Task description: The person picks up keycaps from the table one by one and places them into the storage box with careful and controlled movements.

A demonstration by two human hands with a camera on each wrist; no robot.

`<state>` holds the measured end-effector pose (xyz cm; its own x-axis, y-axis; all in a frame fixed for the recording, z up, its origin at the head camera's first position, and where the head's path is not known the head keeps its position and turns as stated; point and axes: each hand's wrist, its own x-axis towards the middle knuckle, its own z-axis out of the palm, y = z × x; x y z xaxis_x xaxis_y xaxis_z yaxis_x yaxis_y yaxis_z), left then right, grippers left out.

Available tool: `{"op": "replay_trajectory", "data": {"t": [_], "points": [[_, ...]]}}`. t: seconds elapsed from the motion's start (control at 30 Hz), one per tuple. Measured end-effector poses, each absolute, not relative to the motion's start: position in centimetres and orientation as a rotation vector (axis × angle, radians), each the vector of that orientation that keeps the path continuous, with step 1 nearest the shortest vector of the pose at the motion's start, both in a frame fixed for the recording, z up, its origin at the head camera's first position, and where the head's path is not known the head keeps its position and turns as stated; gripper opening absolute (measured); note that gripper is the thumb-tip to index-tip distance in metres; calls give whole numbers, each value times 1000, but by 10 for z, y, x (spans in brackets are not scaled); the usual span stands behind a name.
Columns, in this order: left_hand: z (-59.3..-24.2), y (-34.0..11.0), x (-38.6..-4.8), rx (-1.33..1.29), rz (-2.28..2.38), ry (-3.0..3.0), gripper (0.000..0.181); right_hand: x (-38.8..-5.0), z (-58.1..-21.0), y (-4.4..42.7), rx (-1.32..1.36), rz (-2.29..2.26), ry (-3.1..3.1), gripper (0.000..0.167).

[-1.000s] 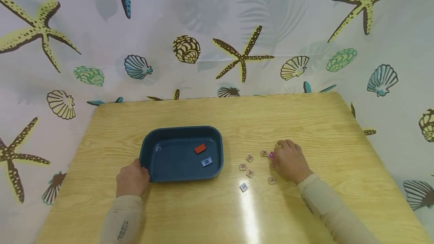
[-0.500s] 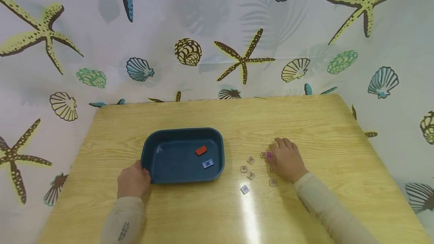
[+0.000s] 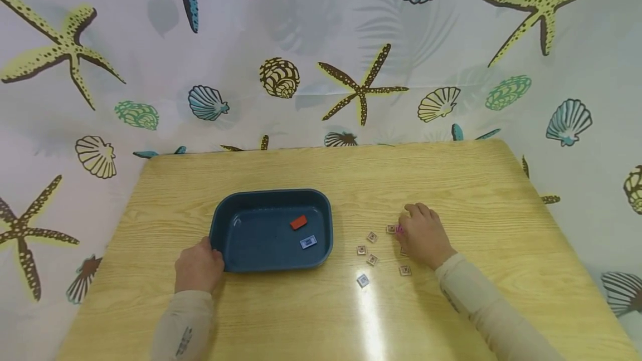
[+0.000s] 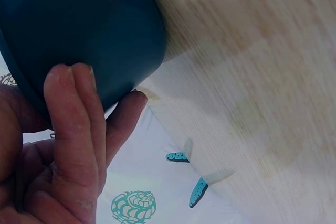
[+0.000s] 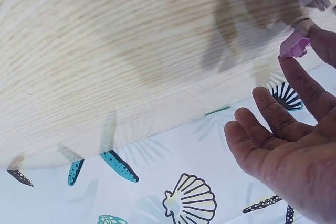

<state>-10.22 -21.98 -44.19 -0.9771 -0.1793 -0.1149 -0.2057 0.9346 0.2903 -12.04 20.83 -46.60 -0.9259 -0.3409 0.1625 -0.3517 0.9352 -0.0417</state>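
Observation:
In the head view my left hand (image 3: 199, 265) grips the left rim of a dark blue rectangular tray (image 3: 271, 267). The left wrist view shows fingers against the tray's outer wall (image 4: 100, 19), with the thumb at the rim. A red keycap (image 3: 298, 222) and a pale blue keycap (image 3: 308, 242) lie inside the tray. On the right, my right hand (image 3: 426, 237) pinches a small pink keycap (image 5: 295, 44) between thumb and index finger, close to the tabletop. Its other fingers are spread loosely. A brownish keycap (image 3: 391, 229) lies just left of the pink one.
Several brownish keycaps lie between tray and right hand, among them one keycap (image 3: 361, 250) and another keycap (image 3: 405, 271). A whitish keycap (image 3: 363, 281) lies nearest the front. Shell-patterned cloth (image 3: 301, 116) borders the wooden table (image 3: 271, 316).
My right hand has shifted slightly left with the pink keycap, which now sits closer to the brownish one. The left hand keeps its grip on the tray. The head view has shifted slightly.

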Motion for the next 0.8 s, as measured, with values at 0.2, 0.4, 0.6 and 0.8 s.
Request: {"op": "replay_trajectory", "data": {"t": [0.2, 0.4, 0.6, 0.8], "points": [[-442, -220, -102, -304, 470, 3003, 28, -128, -450, 195, 582, 113, -2861, 22], [-443, -220, -102, -299, 476, 3005, 28, -140, -425, 165, 632, 156, -2837, 23], [-442, -220, -102, -306, 478, 2998, 29, -148, -401, 124, 725, 188, -2794, 18], [-441, -219, -103, -294, 474, 3001, 28, -151, -389, 88, 837, 158, -2777, 18]]}}
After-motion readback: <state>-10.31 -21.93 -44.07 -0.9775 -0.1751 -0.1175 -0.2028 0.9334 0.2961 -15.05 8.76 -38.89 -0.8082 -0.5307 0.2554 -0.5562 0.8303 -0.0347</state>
